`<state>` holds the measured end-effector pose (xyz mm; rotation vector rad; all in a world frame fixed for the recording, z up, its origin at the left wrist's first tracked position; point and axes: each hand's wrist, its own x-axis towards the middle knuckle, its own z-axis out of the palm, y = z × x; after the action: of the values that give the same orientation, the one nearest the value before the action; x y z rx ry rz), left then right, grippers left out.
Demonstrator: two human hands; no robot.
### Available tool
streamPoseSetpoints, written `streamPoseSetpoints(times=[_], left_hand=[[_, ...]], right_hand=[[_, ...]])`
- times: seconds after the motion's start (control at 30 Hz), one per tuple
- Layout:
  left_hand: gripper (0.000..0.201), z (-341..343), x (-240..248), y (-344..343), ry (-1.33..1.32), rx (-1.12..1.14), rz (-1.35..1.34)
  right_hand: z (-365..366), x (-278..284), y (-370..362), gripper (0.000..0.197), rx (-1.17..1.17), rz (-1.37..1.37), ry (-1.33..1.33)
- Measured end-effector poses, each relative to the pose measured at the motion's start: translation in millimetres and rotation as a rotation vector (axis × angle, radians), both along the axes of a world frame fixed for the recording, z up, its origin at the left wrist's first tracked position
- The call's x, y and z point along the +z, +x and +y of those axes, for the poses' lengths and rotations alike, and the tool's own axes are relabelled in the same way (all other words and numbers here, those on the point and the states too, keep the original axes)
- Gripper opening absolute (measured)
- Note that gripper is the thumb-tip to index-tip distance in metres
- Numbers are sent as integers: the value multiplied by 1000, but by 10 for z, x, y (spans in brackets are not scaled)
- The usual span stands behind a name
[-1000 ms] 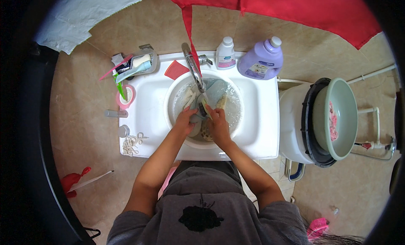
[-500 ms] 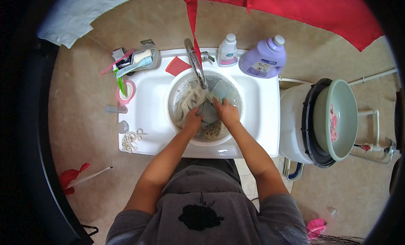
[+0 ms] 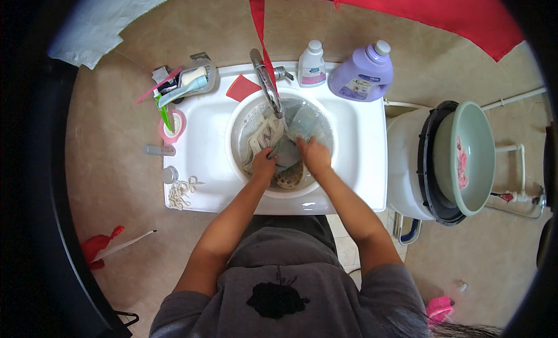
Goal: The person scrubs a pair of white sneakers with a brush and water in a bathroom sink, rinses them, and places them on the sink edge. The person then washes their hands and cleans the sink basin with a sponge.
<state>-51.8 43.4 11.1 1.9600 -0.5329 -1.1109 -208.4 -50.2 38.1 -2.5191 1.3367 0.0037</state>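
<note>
A white basin (image 3: 235,174) of cloudy water sits in the sink under the curved faucet (image 3: 263,76). A pale sneaker (image 3: 263,137) lies at its left side. My left hand (image 3: 264,164) is closed on the edge of a grey, smooth, insole-like piece (image 3: 286,154) at the basin's middle. Below this piece shows a tan patterned sole (image 3: 290,177). My right hand (image 3: 316,156) reaches into the water at the right, fingers curled and partly hidden; what they hold cannot be made out. Just beyond them, a pale bluish thing (image 3: 303,121) lies blurred under water.
Behind the basin stand a white bottle (image 3: 312,64), a purple detergent jug (image 3: 363,73) and a red cloth piece (image 3: 242,88). A toiletries tray (image 3: 214,76), pink tape roll (image 3: 181,127) and white shoelaces (image 3: 179,195) line the sink's left. At right, a green basin (image 3: 479,157) tops a barrel.
The grey piece has shifted slightly and tilted in my left hand. My right hand has moved a little to the right and down. The tan sole below shows differently.
</note>
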Motion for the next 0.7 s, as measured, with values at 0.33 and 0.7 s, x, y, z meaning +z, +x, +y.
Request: streamPoseSetpoints(times=[0.33, 0.7], left_hand=[[24, 151, 196, 54, -7, -78, 101], [23, 67, 372, 81, -83, -82, 4]], right_hand=[[17, 74, -148, 28, -150, -400, 44], [-478, -301, 120, 38, -220, -104, 86]])
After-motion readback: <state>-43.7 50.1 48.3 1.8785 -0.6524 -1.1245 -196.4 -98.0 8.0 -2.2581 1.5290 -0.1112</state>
